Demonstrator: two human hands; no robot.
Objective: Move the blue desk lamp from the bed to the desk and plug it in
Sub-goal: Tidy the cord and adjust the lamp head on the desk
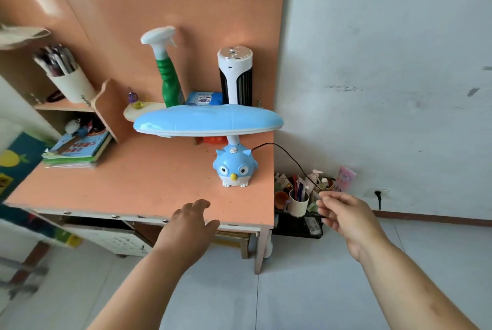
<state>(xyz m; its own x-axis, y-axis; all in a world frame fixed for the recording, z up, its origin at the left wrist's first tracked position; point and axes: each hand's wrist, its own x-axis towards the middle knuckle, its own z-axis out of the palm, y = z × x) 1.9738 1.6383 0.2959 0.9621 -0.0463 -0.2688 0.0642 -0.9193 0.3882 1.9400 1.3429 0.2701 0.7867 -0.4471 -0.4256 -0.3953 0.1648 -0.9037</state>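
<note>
The blue desk lamp (234, 167), with an owl-shaped base and a wide flat head, stands upright near the right edge of the orange desk (127, 183). Its black cord (290, 156) arcs off the desk's right side down to my right hand (346, 216), which pinches it beside the desk. My left hand (189, 226) hovers over the desk's front edge, fingers apart and holding nothing. A wall socket (378, 194) with a black plug in it sits low on the white wall to the right.
Behind the lamp stand a green spray bottle (166, 74), a white and black cylinder device (235, 74) and a blue tissue pack (203, 98). Books (77, 148) and a pen cup (69, 79) sit at the left. A black rack of bottles and cups (300, 202) stands on the floor beside the desk.
</note>
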